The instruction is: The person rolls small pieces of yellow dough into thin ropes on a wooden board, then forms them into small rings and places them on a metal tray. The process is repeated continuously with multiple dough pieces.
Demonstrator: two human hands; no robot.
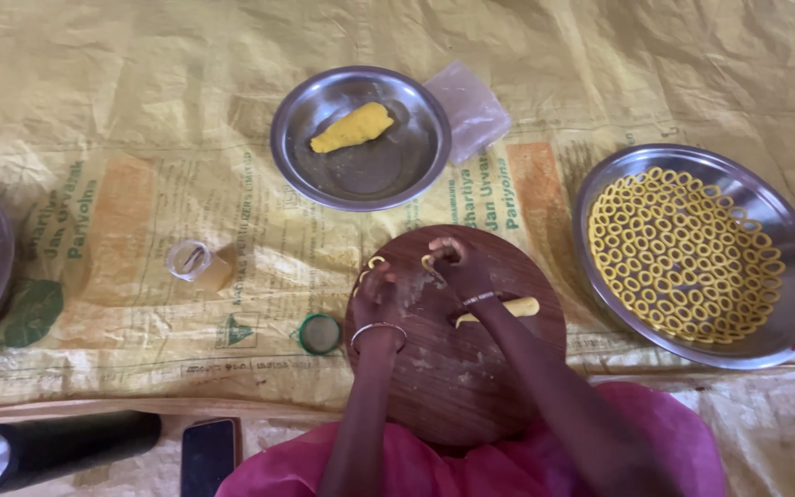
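Both forearms are reaching up from the bottom edge to mid-frame, w/ hands over a round wooden board [453,368].

Left hand [374,287], bangle at the wrist, is resting on the board's upper left part, fingers curled narrow and pinching a small yellow dough ring [375,262].

Right hand [460,262], just right of it, is bending down at the wrist, fingertips drawn tight together on a thin bit of dough; can't tell its exact shape. A short yellow dough roll [501,310] is lying on the board right beside that wrist.

Upper centre: a steel plate [361,138] is holding a yellow dough lump [352,128]. Right side: a bigger steel plate [699,255] is sitting packed w/ many yellow rings, side by side. Everything's lying on a yellow printed sheet [140,110].
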